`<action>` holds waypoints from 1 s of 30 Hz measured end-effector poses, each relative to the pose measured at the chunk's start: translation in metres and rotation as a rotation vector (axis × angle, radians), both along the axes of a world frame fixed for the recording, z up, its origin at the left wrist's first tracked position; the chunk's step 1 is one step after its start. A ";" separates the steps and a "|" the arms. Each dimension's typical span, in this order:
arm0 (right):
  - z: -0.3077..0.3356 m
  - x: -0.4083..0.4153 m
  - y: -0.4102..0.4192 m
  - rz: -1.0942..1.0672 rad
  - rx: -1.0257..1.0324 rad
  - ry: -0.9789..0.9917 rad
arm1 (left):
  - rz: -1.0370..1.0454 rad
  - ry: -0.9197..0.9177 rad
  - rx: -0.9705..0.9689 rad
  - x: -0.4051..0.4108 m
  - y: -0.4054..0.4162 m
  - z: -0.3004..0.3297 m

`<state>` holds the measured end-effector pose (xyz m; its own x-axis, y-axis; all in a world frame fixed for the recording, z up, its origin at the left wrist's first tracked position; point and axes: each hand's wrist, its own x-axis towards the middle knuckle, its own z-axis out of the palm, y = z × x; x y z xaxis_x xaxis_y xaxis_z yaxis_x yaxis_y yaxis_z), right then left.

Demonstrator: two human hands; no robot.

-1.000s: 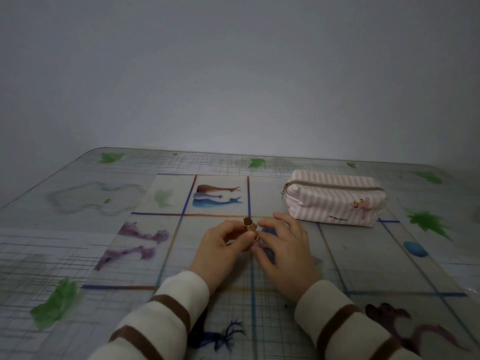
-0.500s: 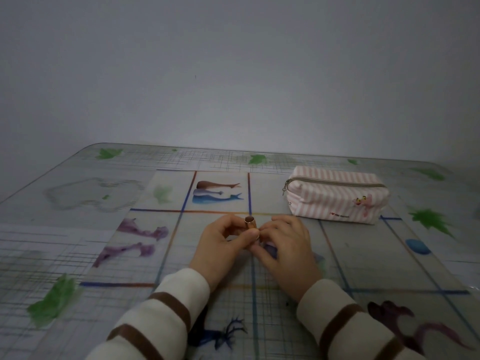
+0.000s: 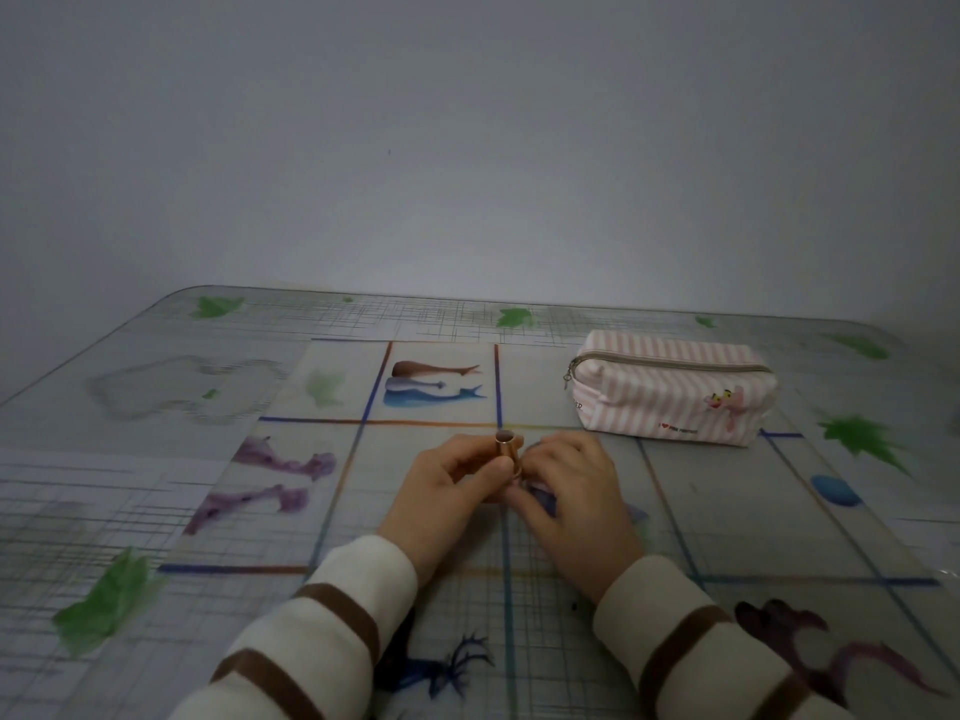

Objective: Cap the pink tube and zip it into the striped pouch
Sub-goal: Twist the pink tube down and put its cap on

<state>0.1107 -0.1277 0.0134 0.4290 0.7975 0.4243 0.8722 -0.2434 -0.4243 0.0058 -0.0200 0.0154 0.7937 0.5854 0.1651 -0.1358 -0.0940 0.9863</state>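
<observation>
A small pink-gold tube (image 3: 507, 452) stands upright between my hands at the table's middle, its open dark end facing up. My left hand (image 3: 447, 498) grips it with thumb and fingers curled round its side. My right hand (image 3: 569, 491) lies against the tube's lower part with curled fingers; what it holds is hidden. No cap shows. The pink-and-white striped pouch (image 3: 670, 392) lies at the back right, zipper shut, its pull hanging at the left end.
The table (image 3: 156, 511) wears a clear cover printed with grid lines, green leaves and animal pictures. A plain grey wall rises just behind its far edge. My striped sleeves cross the near edge.
Both hands stay together on the tube; it now stands a little taller above my left thumb. The view has shifted slightly.
</observation>
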 end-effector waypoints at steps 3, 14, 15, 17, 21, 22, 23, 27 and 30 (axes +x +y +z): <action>0.000 0.000 0.000 0.004 -0.004 0.010 | -0.003 0.005 0.005 -0.001 0.001 0.000; 0.000 0.000 0.000 -0.012 0.027 0.023 | 0.018 -0.026 -0.003 -0.001 0.002 -0.002; 0.000 0.000 0.000 -0.014 0.031 0.031 | 0.017 -0.029 -0.011 -0.001 0.002 -0.001; 0.000 0.000 0.000 -0.016 0.030 0.050 | 0.011 -0.033 -0.025 -0.001 0.002 -0.001; 0.000 -0.001 -0.001 0.003 0.040 0.065 | -0.004 -0.032 -0.014 -0.002 0.002 -0.001; 0.000 -0.002 -0.001 0.007 0.038 0.066 | -0.004 -0.036 -0.015 -0.002 0.002 -0.002; 0.000 -0.002 -0.001 0.012 0.037 0.064 | 0.000 -0.039 -0.016 -0.002 0.002 -0.002; 0.001 -0.002 -0.002 0.015 0.031 0.045 | 0.015 -0.045 -0.016 0.000 0.003 -0.003; 0.003 -0.003 -0.002 0.006 0.020 0.044 | 0.010 -0.039 -0.006 -0.001 0.004 -0.004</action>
